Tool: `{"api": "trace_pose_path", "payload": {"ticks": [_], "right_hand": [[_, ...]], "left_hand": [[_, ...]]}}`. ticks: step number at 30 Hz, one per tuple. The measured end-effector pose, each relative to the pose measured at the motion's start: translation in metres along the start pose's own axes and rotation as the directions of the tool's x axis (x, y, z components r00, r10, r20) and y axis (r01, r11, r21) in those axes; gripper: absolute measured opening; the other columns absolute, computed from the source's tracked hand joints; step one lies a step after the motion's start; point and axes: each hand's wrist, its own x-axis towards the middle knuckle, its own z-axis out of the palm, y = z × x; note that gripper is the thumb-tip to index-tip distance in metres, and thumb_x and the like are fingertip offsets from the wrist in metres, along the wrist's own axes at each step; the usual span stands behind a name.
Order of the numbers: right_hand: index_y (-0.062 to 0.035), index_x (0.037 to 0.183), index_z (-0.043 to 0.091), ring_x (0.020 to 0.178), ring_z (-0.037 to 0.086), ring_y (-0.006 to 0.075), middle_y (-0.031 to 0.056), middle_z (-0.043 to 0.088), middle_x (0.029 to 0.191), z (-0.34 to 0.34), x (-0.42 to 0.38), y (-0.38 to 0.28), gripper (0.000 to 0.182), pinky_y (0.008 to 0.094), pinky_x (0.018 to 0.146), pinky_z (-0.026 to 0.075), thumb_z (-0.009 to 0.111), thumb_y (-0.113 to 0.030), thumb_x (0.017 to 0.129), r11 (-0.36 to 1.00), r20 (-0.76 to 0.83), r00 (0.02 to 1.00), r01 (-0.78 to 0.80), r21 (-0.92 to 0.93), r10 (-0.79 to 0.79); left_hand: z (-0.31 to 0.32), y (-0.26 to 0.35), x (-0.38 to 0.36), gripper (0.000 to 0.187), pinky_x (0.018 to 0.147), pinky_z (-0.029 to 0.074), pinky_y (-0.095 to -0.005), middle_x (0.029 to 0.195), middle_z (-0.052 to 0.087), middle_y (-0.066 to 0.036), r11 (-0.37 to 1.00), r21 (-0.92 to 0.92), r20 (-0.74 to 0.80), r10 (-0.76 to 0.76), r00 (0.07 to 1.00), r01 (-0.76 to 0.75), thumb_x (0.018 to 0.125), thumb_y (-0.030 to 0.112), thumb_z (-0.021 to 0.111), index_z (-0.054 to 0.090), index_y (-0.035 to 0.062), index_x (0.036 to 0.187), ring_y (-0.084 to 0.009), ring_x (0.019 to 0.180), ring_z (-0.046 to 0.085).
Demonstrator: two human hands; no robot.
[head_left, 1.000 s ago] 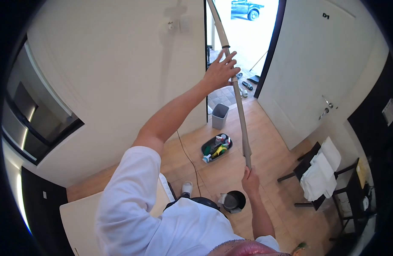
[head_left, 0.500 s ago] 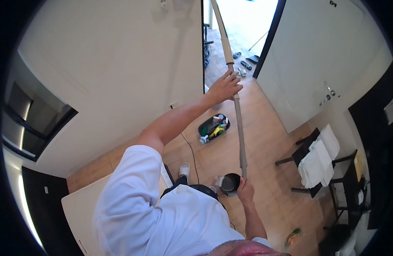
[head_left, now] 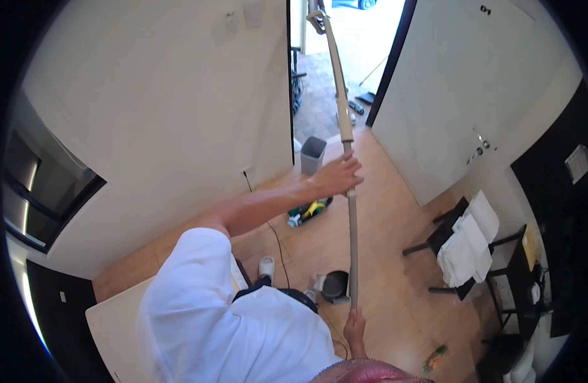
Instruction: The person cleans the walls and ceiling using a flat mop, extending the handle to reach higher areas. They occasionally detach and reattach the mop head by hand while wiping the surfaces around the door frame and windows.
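Note:
A long beige-grey telescopic pole (head_left: 353, 249) stands almost upright before me, its paler upper section slightly bowed. At its top end is a small frame-like head (head_left: 317, 20), partly cut off by the view's upper edge. My left hand (head_left: 335, 176) is wrapped around the pole at the joint between its sections, arm stretched forward. Low down, my right hand (head_left: 354, 327) grips the pole's bottom end, close to my body. Beside the pole's lower part, on the floor, sits a dark round container (head_left: 335, 285) with something pale at its left side.
A caddy of bottles (head_left: 310, 210) lies partly behind my left forearm, near a grey bin (head_left: 313, 155). A cord (head_left: 280, 246) crosses the floor. The door (head_left: 447, 96) stands open. White towels (head_left: 465, 252) lie on a dark chair at right. A pale tabletop (head_left: 124, 319) is at left.
Both hands have come down and closer with the pole, bringing its top head into view. The view has shifted, revealing the grey bin; my left forearm now covers part of the caddy.

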Motion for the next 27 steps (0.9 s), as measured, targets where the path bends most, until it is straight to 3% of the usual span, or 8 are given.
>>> {"api": "trace_pose_path", "payload": {"ticks": [2,4,11,14,18,20,23,27], "right_hand": [[0.0014,0.093,0.055,0.052,0.052,0.0283,0.0176,0.048,0.059,0.003,0.001,0.004,0.034,0.0444,0.050,0.036,0.043,-0.027,0.107,1.000,-0.015,1.000,0.021,0.006,-0.020],[-0.0003,0.099,0.057,0.060,0.060,0.0412,0.0210,0.055,0.067,0.007,0.004,0.004,0.034,0.0493,0.054,0.043,0.046,-0.032,0.105,0.998,-0.001,0.999,-0.032,0.050,0.032],[-0.0008,0.092,0.054,0.058,0.060,0.0426,0.0205,0.054,0.062,0.017,0.042,0.003,0.033,0.0490,0.051,0.041,0.047,-0.030,0.105,0.981,-0.122,0.974,0.195,0.011,-0.192],[-0.0022,0.090,0.054,0.057,0.060,0.0454,0.0215,0.056,0.061,0.004,0.067,-0.025,0.033,0.0517,0.050,0.042,0.049,-0.031,0.105,0.973,-0.130,0.965,0.221,-0.065,-0.228],[-0.0024,0.088,0.056,0.057,0.060,0.0454,0.0220,0.055,0.060,-0.013,0.081,-0.037,0.031,0.0492,0.049,0.041,0.052,-0.028,0.104,0.939,-0.145,0.953,0.220,-0.265,-0.264],[-0.0036,0.087,0.056,0.056,0.059,0.0456,0.0212,0.056,0.059,-0.025,0.084,-0.048,0.031,0.0497,0.048,0.042,0.053,-0.029,0.104,0.916,-0.175,0.938,0.230,-0.330,-0.299],[-0.0055,0.086,0.057,0.057,0.060,0.0447,0.0201,0.057,0.061,-0.054,0.089,-0.063,0.031,0.0495,0.049,0.042,0.055,-0.031,0.103,0.896,-0.154,0.963,0.137,-0.422,-0.220],[-0.0073,0.086,0.055,0.060,0.061,0.0435,0.0184,0.057,0.064,-0.096,0.083,-0.078,0.032,0.0496,0.050,0.043,0.054,-0.033,0.104,0.822,-0.261,0.915,0.119,-0.557,-0.308]], "left_hand": [[-0.026,0.004,0.011,0.018,0.122,0.032,-0.0497,0.098,0.055,-0.008,0.998,0.050,-0.021,0.031,0.999,-0.030,0.082,0.026,0.067,0.059,0.0132,0.092,-0.0283,0.113,0.055],[-0.050,0.007,0.017,0.020,0.121,0.032,-0.0496,0.097,0.054,-0.008,0.999,-0.008,-0.042,0.031,0.999,-0.031,0.084,0.030,0.066,0.057,0.0134,0.091,-0.0282,0.113,0.055],[-0.086,-0.013,0.015,0.029,0.121,0.031,-0.0506,0.102,0.056,-0.010,0.988,0.152,-0.147,0.023,0.989,0.000,0.085,0.041,0.065,0.057,0.0140,0.093,-0.0304,0.119,0.053],[-0.081,-0.038,0.008,0.034,0.122,0.028,-0.0522,0.110,0.059,-0.012,0.981,0.145,-0.188,-0.103,0.977,0.131,0.088,0.048,0.064,0.059,0.0145,0.095,-0.0311,0.124,0.052],[-0.077,-0.053,0.002,0.037,0.122,0.028,-0.0522,0.108,0.058,-0.011,0.966,0.219,-0.151,-0.103,0.983,0.135,0.087,0.049,0.066,0.061,0.0138,0.095,-0.0302,0.121,0.053],[-0.067,-0.065,0.000,0.038,0.121,0.029,-0.0522,0.107,0.058,-0.011,0.961,0.156,-0.177,-0.201,0.964,0.229,0.086,0.050,0.068,0.062,0.0134,0.095,-0.0294,0.117,0.054],[-0.067,-0.065,0.015,0.041,0.120,0.029,-0.0529,0.105,0.057,-0.011,0.968,0.161,-0.193,-0.160,0.968,0.192,0.084,0.052,0.069,0.062,0.0131,0.096,-0.0291,0.114,0.054],[-0.076,-0.067,0.052,0.039,0.121,0.029,-0.0538,0.103,0.058,-0.005,0.968,0.216,-0.267,-0.065,0.962,0.126,0.086,0.051,0.068,0.062,0.0135,0.097,-0.0242,0.113,0.056]]}}
